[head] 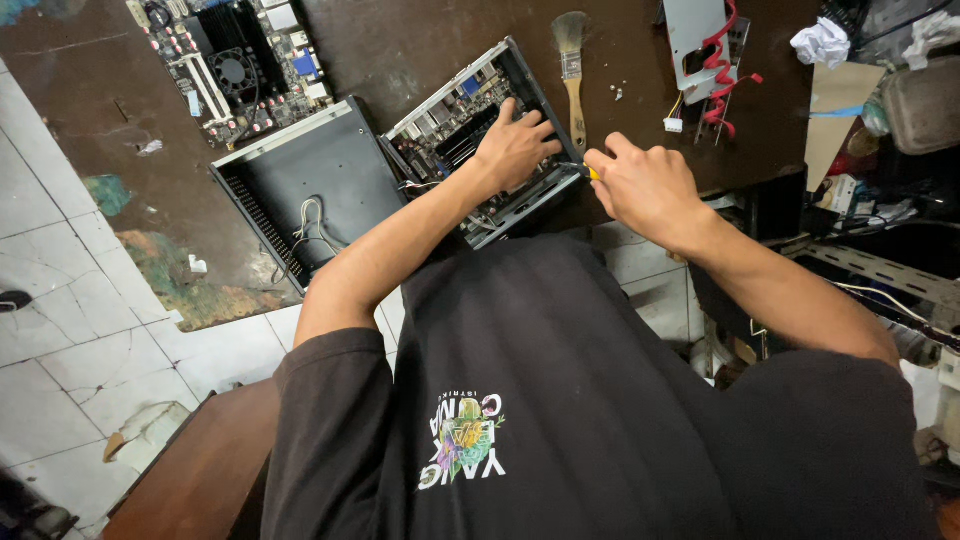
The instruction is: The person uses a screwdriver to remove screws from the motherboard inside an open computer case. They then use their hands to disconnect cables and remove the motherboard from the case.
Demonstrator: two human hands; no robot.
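Observation:
A small open computer case [452,120] with a circuit board inside lies on the dark worn workbench [400,40]. My left hand [515,148] rests flat on the case's right part, fingers spread over its inside. My right hand [645,185] is closed around a yellow-handled screwdriver [592,172], whose tip points at the case's right edge beside my left fingers. Only a short bit of the handle shows.
A black case cover [300,185] with loose wires lies left of the case. A bare motherboard [235,65] sits at the back left, a paintbrush [572,70] behind my hands, a metal bracket with red cable [705,50] at the back right. Clutter fills the right side.

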